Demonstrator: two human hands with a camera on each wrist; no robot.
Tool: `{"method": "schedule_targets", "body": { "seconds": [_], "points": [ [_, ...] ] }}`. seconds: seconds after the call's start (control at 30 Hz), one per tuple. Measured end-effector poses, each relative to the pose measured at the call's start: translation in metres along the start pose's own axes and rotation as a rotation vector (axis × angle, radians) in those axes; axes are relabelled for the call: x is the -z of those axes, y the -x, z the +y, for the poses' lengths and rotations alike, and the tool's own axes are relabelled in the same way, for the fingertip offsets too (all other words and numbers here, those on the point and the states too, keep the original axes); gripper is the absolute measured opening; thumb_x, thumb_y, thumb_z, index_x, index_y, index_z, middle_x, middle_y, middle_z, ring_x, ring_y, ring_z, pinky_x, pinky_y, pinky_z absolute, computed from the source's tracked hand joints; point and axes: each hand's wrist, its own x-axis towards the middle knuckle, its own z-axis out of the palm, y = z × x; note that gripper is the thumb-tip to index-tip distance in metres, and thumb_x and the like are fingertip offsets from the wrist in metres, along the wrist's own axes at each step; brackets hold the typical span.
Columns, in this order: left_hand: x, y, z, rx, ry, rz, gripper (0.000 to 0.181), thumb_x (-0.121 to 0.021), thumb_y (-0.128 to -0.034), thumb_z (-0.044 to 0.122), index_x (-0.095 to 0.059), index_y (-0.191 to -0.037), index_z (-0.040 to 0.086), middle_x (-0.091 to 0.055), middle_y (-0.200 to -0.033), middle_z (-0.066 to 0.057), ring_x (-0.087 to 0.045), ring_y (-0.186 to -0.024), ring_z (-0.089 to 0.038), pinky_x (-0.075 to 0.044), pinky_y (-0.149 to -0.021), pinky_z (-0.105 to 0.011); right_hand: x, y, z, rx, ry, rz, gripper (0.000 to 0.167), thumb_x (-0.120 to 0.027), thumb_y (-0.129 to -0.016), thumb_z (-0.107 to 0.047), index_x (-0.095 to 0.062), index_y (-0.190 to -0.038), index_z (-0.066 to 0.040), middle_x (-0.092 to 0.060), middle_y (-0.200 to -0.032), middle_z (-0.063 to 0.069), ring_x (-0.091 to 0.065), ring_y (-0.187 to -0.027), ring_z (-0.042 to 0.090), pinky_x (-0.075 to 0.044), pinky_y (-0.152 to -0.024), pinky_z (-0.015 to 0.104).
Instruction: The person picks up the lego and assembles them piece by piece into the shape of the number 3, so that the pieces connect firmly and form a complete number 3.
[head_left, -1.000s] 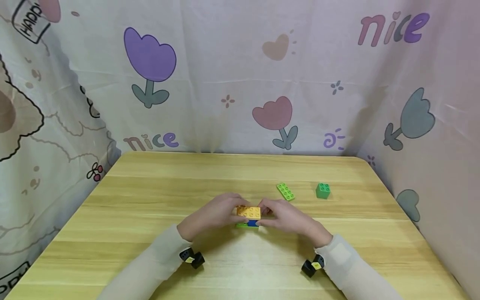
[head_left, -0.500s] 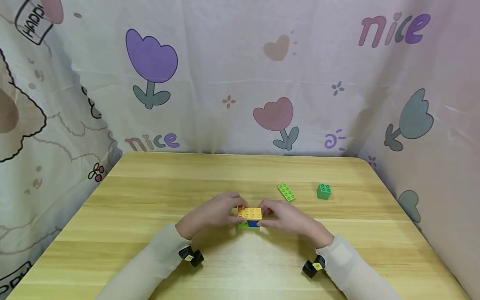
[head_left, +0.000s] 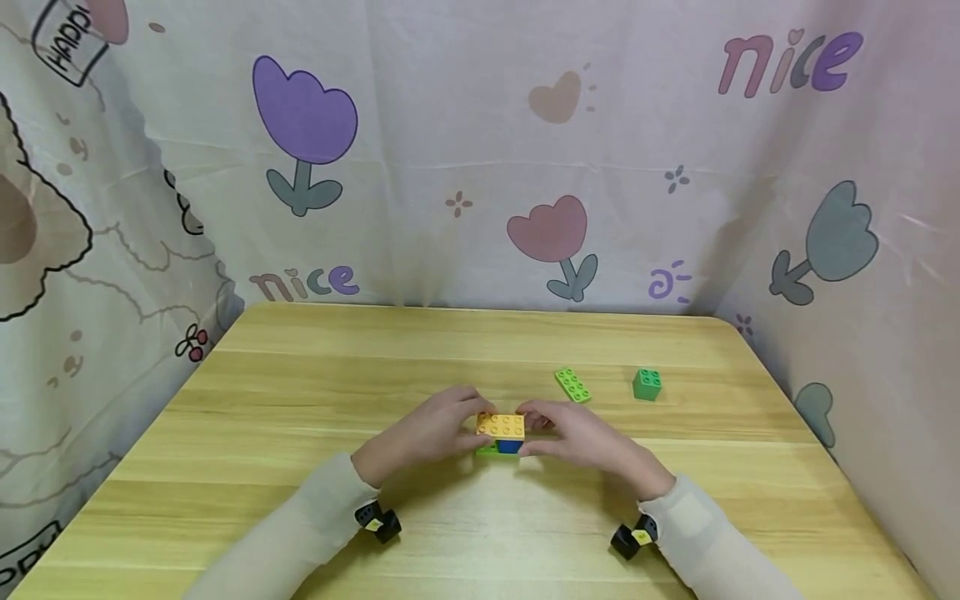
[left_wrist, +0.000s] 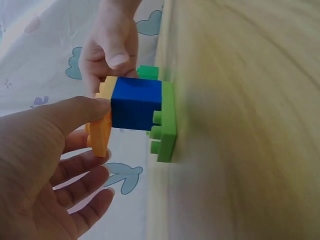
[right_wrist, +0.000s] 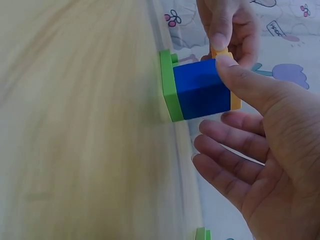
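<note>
A small stack stands mid-table: a yellow flat building brick (head_left: 501, 427) on top, a blue block (left_wrist: 135, 102) under its right part, and a light green flat brick (left_wrist: 169, 125) at the bottom on the table. My left hand (head_left: 427, 432) pinches the left end of the yellow brick between thumb and index finger, the other fingers spread loosely. At the stack's right end, my right hand (head_left: 585, 440) hovers with thumb and fingers apart around it; a small gap shows in the left wrist view. The green brick's left studs are bare below the yellow overhang.
Behind my right hand lies a loose light green flat brick (head_left: 573, 385). Farther right stands a green block (head_left: 647, 384). The wooden table (head_left: 337, 350) ends at a printed cloth (head_left: 420, 125) at the back.
My right hand has loosened and drawn slightly right, off the blue block. My left hand keeps its pinch on the yellow brick, and the stack stays in place.
</note>
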Motion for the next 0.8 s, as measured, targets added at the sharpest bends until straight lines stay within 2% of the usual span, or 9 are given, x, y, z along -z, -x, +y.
{"method": "schedule_targets", "body": {
  "seconds": [0.3, 0.57, 0.8],
  "points": [
    [-0.007, 0.004, -0.003, -0.056, -0.046, 0.066, 0.039, -0.073, -0.0884, 0.038, -0.069, -0.121, 0.016, -0.06, -0.105, 0.004, -0.054, -0.095, -0.012, -0.049, -0.083, -0.03, 0.009, 0.014, 0.012, -0.016, 0.014, 0.063, 0.061, -0.072, -0.087, -0.046, -0.056, -0.133, -0.009, -0.066, -0.111, -0.002, -0.062, -0.101, 0.014, -0.051, -0.088, 0.038],
    [-0.005, 0.005, -0.002, -0.07, -0.063, 0.084, 0.039, -0.072, -0.0891, 0.037, -0.07, -0.12, 0.014, -0.06, -0.105, 0.003, -0.053, -0.097, -0.013, -0.049, -0.084, -0.03, 0.025, 0.028, 0.026, -0.052, 0.04, 0.113, 0.065, -0.068, -0.087, -0.052, -0.057, -0.133, -0.007, -0.065, -0.114, 0.003, -0.061, -0.103, 0.019, -0.051, -0.088, 0.04],
    [-0.002, 0.003, -0.001, -0.078, -0.067, 0.091, 0.039, -0.073, -0.0883, 0.037, -0.071, -0.119, 0.013, -0.061, -0.106, 0.001, -0.053, -0.098, -0.014, -0.049, -0.084, -0.03, 0.04, 0.041, 0.038, -0.091, 0.09, 0.19, 0.062, -0.069, -0.088, -0.047, -0.058, -0.132, -0.005, -0.065, -0.12, 0.006, -0.061, -0.107, 0.025, -0.05, -0.09, 0.045]
  ]
}}
